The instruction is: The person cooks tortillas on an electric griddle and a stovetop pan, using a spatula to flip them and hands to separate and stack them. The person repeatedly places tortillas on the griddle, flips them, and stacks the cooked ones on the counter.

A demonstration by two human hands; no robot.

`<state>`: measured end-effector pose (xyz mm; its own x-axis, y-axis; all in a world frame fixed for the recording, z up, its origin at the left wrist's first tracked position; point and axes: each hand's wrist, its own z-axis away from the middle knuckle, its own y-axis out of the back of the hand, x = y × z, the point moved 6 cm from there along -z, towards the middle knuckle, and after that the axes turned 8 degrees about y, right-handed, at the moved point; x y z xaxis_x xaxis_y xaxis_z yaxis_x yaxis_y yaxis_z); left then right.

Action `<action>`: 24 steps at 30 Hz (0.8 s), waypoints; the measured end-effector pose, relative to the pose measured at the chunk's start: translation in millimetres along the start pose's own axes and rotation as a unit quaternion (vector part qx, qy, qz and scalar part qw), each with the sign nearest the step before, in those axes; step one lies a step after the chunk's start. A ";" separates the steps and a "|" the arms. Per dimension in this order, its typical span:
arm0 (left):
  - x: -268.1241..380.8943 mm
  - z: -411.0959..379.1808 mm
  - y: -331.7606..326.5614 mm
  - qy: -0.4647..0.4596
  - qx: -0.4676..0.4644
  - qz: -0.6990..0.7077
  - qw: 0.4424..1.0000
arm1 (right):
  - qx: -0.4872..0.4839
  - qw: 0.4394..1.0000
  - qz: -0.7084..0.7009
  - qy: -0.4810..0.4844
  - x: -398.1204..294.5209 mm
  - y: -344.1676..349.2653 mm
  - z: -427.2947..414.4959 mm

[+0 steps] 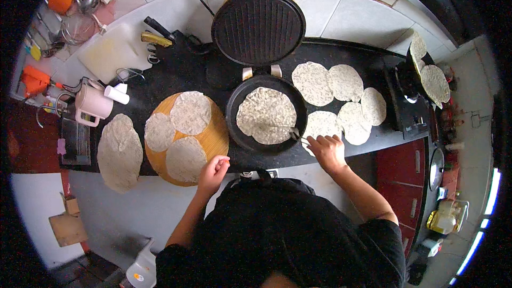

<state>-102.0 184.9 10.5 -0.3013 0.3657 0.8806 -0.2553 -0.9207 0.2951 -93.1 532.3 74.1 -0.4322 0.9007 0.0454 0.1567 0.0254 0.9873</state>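
Observation:
My right hand (329,150) grips the handle of a thin metal utensil (295,132), perhaps a spatula. Its far end reaches over the rim of the round electric griddle (232,136) and meets the right side of a speckled flatbread (264,112) lying in the pan. Ridged and dark, the griddle's lid (259,28) stands raised behind it. My left hand (214,174) has its fingers curled in, with nothing visible in them, at the near right edge of a round wooden board (218,128). Three pale dough rounds (191,112) rest on that board.
Several flatbreads (313,83) lie on the black counter (180,72) right of the griddle. A larger dough sheet (120,156) hangs over the front edge at left. Farther left are a pink kettle (94,102) and a white cutting board (116,54). More flatbreads (435,84) rest at far right.

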 end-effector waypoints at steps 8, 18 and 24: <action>26.2 -33.3 -4.0 -0.057 -0.038 0.004 0.998 | 0.072 0.992 -0.062 -0.078 -16.1 -26.8 -72.5; 33.9 -42.2 14.8 -0.057 -0.038 -0.006 0.998 | 0.051 0.958 -0.187 -0.210 -13.6 -50.4 -88.2; 48.8 -56.4 24.1 -0.073 -0.053 -0.004 0.996 | -0.029 0.821 -0.443 -0.360 -9.7 -104.8 -84.3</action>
<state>-174.7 188.2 39.7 -0.1647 0.3417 0.9253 -0.3551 -0.8957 0.2676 -180.2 484.3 -17.0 0.2865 0.5634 -0.7749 0.0122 0.8066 0.5910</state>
